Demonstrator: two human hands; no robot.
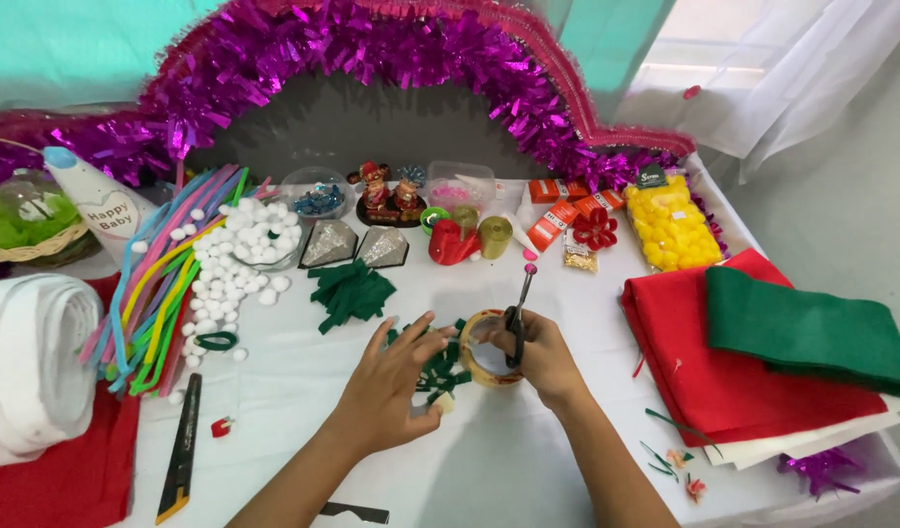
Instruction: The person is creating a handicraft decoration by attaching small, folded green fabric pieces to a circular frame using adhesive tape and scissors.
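My right hand [546,360] grips black-handled scissors [519,311] with the blades pointing away from me, and rests on a roll of clear tape [481,344]. My left hand [391,381] lies with its fingers spread on a small green felt piece with fringed layers [442,364], just left of the tape roll. A loose heap of cut green felt [350,291] sits a little farther back on the white table [508,469].
Folded red felt [753,381] and green felt [812,328] lie at the right, a bag of yellow pompoms [673,223] behind them. White pompoms [240,254], coloured pipe cleaners [161,284] and a white roll [34,357] fill the left. A utility knife [181,450] lies near the front. Purple tinsel [372,49] arches behind.
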